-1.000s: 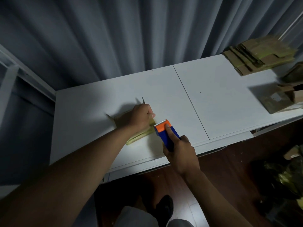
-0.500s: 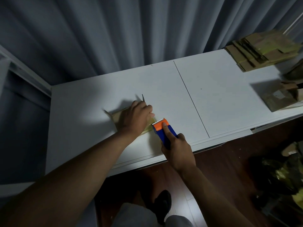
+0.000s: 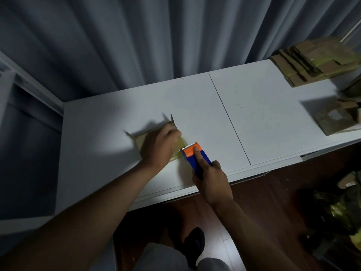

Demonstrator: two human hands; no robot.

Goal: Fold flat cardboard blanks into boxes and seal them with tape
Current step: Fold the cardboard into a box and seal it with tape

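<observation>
A small cardboard box [image 3: 139, 139] stands on the white table [image 3: 254, 118], left of centre, with thin flaps sticking up at its back corners. My left hand [image 3: 160, 145] lies on top of the box and presses it down, hiding most of it. My right hand [image 3: 212, 179] grips a blue and orange tape dispenser [image 3: 195, 157], index finger along its top. The dispenser's toothed end touches the box's right side, where a strip of yellowish tape [image 3: 180, 144] shows.
A stack of flat cardboard blanks [image 3: 316, 61] lies at the table's far right corner. Folded boxes [image 3: 332, 118] sit at the right edge. Grey curtains hang behind. Dark bags and cardboard [image 3: 340, 208] lie on the wooden floor at right.
The view has shifted slightly. My left hand has flattened further over the box top, and the dispenser has stayed at the box's right side.
</observation>
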